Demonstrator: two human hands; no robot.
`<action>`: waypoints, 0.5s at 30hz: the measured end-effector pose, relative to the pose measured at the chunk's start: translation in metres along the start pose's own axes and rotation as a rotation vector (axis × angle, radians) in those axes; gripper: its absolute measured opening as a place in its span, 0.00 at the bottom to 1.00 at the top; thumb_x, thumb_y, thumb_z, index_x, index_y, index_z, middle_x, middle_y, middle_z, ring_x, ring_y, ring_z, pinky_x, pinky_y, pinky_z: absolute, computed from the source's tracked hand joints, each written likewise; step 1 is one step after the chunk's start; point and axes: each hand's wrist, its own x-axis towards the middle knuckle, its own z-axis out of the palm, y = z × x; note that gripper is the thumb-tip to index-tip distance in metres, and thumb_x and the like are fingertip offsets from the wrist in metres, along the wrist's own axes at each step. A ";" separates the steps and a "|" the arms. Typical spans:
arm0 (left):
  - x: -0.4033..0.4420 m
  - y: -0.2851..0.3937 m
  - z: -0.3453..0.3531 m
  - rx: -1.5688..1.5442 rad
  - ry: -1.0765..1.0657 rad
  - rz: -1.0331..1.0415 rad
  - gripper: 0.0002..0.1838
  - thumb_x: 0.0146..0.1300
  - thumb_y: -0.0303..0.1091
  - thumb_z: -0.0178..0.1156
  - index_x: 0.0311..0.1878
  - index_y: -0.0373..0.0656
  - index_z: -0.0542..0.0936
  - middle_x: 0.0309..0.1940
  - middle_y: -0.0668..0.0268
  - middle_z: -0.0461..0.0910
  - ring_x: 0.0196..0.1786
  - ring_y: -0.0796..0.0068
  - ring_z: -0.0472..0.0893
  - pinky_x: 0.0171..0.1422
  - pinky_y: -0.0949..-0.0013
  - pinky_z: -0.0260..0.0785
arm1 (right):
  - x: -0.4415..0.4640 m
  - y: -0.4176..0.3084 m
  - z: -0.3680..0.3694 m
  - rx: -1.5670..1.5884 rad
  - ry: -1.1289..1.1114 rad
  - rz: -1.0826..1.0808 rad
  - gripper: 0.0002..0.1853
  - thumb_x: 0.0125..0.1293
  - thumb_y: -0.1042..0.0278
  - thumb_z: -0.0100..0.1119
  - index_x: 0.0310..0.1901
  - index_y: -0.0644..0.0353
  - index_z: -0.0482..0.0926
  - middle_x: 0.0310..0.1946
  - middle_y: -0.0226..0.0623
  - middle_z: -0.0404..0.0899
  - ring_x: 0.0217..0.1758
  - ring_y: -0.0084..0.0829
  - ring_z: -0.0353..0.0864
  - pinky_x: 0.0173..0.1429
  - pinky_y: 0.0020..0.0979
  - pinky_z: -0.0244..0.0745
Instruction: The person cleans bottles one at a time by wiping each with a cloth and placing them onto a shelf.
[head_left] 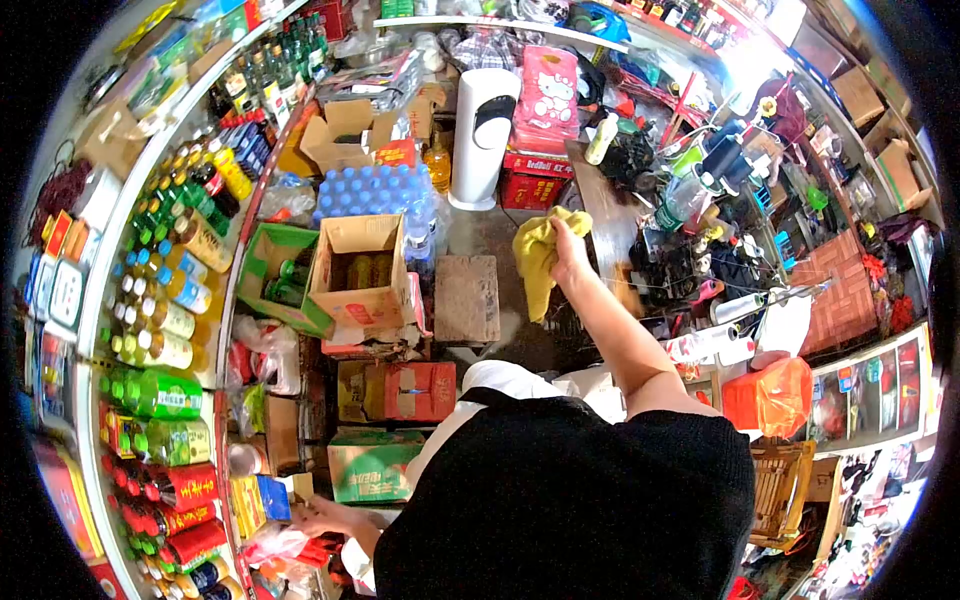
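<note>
My right hand (568, 252) is stretched forward and closed around a crumpled yellow-green cloth (537, 262). The cloth hangs down beside the edge of a wooden tabletop (607, 225). Low on the left, my left hand (328, 516) reaches out sideways with its fingers extended and holds nothing that I can make out. Close to its fingertips are a yellow and blue box (262, 503) and some red and clear plastic bags (290, 548). Whether the fingers touch any of these is not clear.
Shelves of drink bottles (175, 320) line the left side. Open cardboard boxes (358, 270), wrapped water bottles (370, 192) and a wooden stool (467, 298) stand ahead. Behind are a white appliance (487, 140) and a Red Bull carton (533, 182). Clutter covers the right-hand table.
</note>
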 end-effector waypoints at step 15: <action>-0.082 0.116 0.093 0.094 -0.492 0.142 0.19 0.67 0.33 0.52 0.58 0.35 0.65 0.60 0.53 0.56 0.56 0.57 0.69 0.57 0.57 0.69 | 0.317 -0.231 -0.043 -0.394 0.456 -0.982 0.24 0.59 0.58 0.59 0.52 0.66 0.71 0.48 0.47 0.78 0.53 0.41 0.78 0.58 0.35 0.68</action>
